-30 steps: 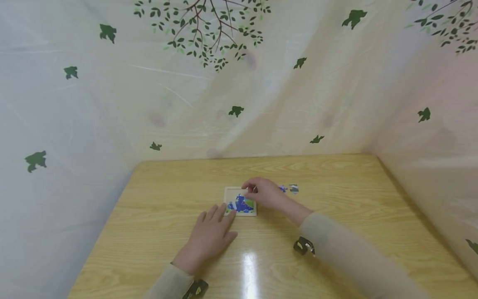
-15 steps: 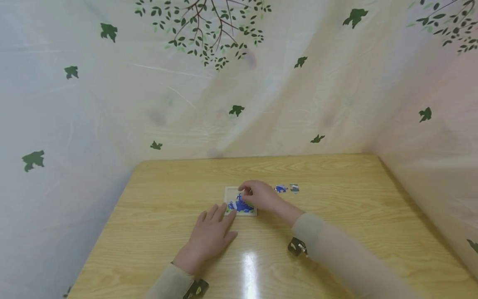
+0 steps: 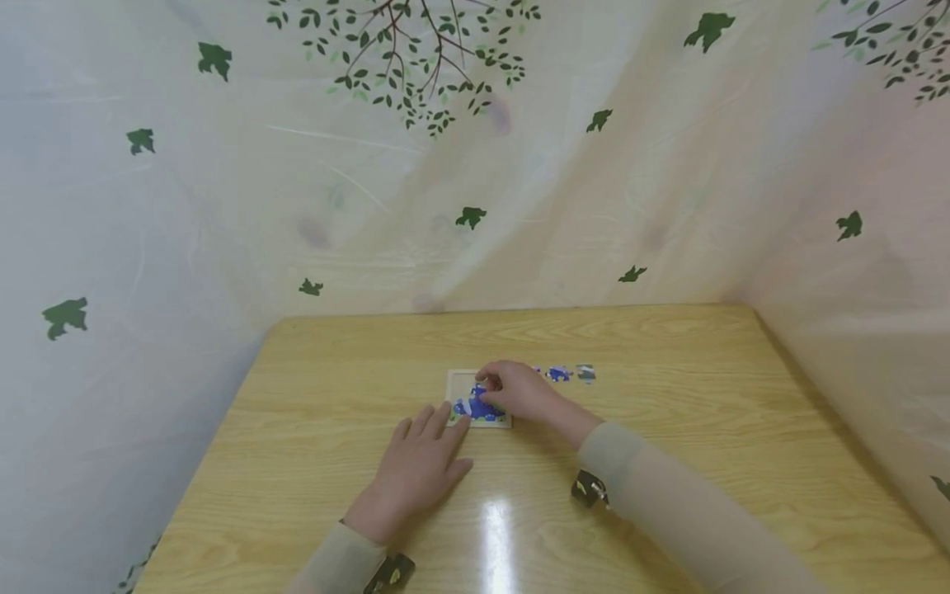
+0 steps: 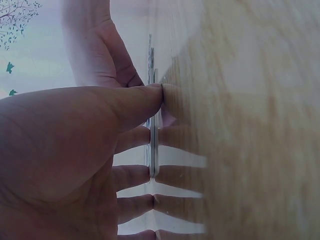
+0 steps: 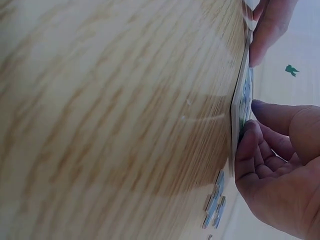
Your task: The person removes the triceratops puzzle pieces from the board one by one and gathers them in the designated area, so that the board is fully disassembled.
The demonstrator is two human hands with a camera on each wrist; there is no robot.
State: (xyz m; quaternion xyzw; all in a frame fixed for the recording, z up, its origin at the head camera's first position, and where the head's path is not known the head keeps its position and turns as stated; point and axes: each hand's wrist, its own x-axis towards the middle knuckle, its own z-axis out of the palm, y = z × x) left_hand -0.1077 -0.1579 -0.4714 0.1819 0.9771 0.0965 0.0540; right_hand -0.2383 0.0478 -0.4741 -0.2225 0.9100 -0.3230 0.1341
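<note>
A small square puzzle in a pale wooden frame (image 3: 456,378) lies on the table, its picture showing a blue dinosaur (image 3: 467,407). My left hand (image 3: 416,466) lies flat with straight fingers, fingertips at the frame's near left corner. Over the puzzle's right side is my right hand (image 3: 523,392), fingers curled; its thumb and index finger (image 5: 250,132) pinch down at a puzzle piece on the board. That piece is mostly hidden by the fingers. In the left wrist view the frame (image 4: 155,150) appears edge-on beside the left thumb (image 4: 145,97).
Loose puzzle pieces lie right of the frame, including a blue one (image 3: 559,374) and a grey-green one (image 3: 585,374); another is partly behind the right hand. The wooden table (image 3: 334,371) meets a leaf-printed curtain (image 3: 386,247) at its back and sides.
My right hand has shifted slightly left over the puzzle and then stayed nearly still, uncovering more of the loose pieces. My left hand has kept its place at the frame.
</note>
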